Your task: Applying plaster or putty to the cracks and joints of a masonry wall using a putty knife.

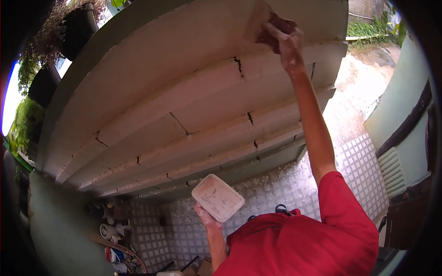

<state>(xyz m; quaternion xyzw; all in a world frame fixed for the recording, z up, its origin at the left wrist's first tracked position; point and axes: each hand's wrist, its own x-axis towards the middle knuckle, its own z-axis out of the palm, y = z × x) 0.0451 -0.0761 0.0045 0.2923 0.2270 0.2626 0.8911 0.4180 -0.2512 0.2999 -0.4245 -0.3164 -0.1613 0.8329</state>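
Dark red and flat, a tool (275,40) is gripped in the right hand (291,50) toward the right edge of a pale, cracked, stepped slab (184,87); the left hand (209,218) grips a whitish, round-cornered tub (218,198) one-sidedly, so it could tip.

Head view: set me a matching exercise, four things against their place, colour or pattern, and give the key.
Things
1) Pale tray
2) Dark tool
3) Shirt
4) Floor

Descriptions
a) plain red
b) patterned with pale squares
c) in the left hand
d) in the right hand, near the top of the picture

Pairs: 1-c; 2-d; 3-a; 4-b
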